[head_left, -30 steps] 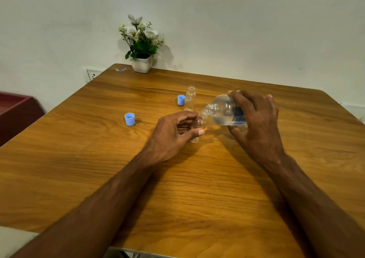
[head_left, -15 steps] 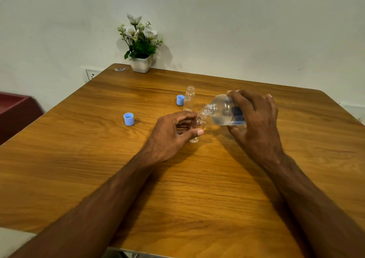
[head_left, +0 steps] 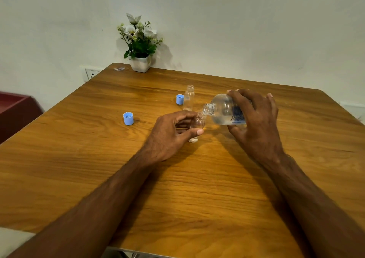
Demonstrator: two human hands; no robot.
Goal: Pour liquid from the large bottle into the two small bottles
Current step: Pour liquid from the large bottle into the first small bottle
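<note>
My right hand (head_left: 254, 123) grips the large clear bottle (head_left: 223, 110), tipped nearly on its side with its open neck pointing left. That neck sits right at the mouth of a small clear bottle (head_left: 197, 125), which stands on the wooden table (head_left: 98, 159) with my left hand (head_left: 171, 133) wrapped around it. Its lower part is mostly hidden by my fingers. A second small clear bottle (head_left: 189, 97) stands upright and uncapped just behind.
One blue cap (head_left: 180, 99) rests beside the far small bottle, another blue cap (head_left: 128, 118) lies to the left. A potted white-flowered plant (head_left: 140, 46) stands at the table's far edge by the wall. A dark red cabinet (head_left: 15, 111) is off to the left.
Almost nothing moved: both hands keep their grips, and the large bottle stays tilted at the small bottle's mouth.
</note>
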